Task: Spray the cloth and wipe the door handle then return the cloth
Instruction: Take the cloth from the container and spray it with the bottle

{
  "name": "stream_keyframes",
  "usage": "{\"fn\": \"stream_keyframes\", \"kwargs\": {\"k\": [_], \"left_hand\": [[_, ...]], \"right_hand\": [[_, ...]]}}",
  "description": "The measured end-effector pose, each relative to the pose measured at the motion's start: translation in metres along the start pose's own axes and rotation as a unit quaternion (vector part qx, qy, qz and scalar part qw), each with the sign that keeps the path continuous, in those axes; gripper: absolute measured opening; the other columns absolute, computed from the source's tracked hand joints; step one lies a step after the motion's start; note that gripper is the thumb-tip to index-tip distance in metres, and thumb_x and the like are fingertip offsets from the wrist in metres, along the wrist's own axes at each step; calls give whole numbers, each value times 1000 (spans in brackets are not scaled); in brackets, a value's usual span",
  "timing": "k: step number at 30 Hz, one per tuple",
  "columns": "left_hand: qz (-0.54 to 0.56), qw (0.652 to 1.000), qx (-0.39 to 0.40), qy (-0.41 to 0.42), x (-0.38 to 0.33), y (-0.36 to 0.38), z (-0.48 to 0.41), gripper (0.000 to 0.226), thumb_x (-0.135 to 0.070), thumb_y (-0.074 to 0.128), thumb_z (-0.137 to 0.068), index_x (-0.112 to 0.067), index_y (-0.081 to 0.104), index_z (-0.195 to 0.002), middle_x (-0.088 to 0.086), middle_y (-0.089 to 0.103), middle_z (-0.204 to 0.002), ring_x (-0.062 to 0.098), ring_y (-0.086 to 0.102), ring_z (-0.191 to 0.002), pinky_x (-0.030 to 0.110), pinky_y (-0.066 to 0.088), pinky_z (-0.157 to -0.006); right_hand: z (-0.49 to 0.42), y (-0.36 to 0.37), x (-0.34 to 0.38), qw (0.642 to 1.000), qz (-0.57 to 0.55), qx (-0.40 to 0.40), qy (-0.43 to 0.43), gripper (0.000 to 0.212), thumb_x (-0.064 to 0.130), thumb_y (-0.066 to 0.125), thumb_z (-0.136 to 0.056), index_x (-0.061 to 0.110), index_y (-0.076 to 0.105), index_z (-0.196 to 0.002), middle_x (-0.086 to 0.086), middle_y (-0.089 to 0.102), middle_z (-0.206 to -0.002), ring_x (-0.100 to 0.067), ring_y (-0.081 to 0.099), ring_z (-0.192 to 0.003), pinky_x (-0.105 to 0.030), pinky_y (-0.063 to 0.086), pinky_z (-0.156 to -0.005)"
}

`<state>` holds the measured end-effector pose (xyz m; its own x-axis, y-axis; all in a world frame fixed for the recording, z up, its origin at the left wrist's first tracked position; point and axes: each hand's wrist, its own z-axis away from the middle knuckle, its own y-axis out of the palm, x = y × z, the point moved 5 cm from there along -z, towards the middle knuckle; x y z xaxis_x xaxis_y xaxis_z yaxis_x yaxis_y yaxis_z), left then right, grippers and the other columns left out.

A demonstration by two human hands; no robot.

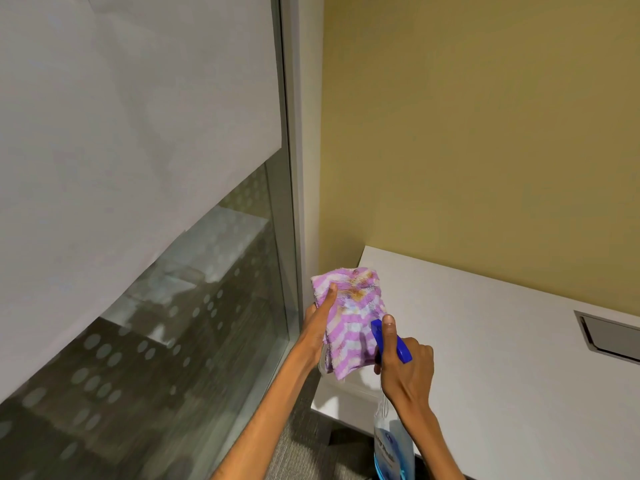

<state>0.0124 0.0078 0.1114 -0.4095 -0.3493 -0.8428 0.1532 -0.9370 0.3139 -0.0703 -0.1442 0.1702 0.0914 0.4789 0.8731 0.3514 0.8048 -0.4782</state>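
A purple-and-white striped cloth [353,317] with a brown stain hangs folded in my left hand [320,318], thumb pressed on its front, above the left end of the white table [502,358]. My right hand [405,367] grips the neck of a clear spray bottle [393,445] of blue liquid. Its blue nozzle [379,332] points at the cloth from a few centimetres away, my index finger lying along the top of it. No door handle is in view.
A glass wall [166,341] with a frosted dot pattern and a white sheet covering its upper part stands at the left, bounded by a grey metal frame [294,202]. A yellow wall [485,133] rises behind the table. A grey cable hatch [609,336] is set into the tabletop.
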Motion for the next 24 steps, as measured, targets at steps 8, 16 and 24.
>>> {"fn": "stream_keyframes", "kwargs": {"k": [8, 16, 24], "left_hand": [[3, 1000, 15, -6, -6, -6, 2, 27, -38, 54, -97, -14, 64, -99, 2, 73, -78, 10, 73, -62, 24, 57, -53], [13, 1000, 22, 4, -11, -9, 7, 33, -40, 53, -97, -10, 63, -107, 7, 68, -87, 13, 73, -66, 28, 60, -57], [-9, 1000, 6, 8, -11, -2, 15, 41, -40, 53, -98, -7, 61, -120, 2, 73, -86, 9, 74, -66, 24, 57, -53]], "right_hand": [[14, -23, 10, 997, 32, -60, -38, 80, 91, 8, -73, 25, 39, -41, 11, 36, -40, -13, 41, -45, -47, 46, -69], [24, -18, -19, 994, 99, -31, -16, 100, 88, 4, -77, 11, 57, -41, -2, 56, -39, -20, 57, -45, -42, 48, -81], [36, -2, 6, 995, 76, 6, -63, 100, 86, 4, -78, 8, 58, -45, 5, 50, -43, -13, 53, -53, -25, 37, -77]]}}
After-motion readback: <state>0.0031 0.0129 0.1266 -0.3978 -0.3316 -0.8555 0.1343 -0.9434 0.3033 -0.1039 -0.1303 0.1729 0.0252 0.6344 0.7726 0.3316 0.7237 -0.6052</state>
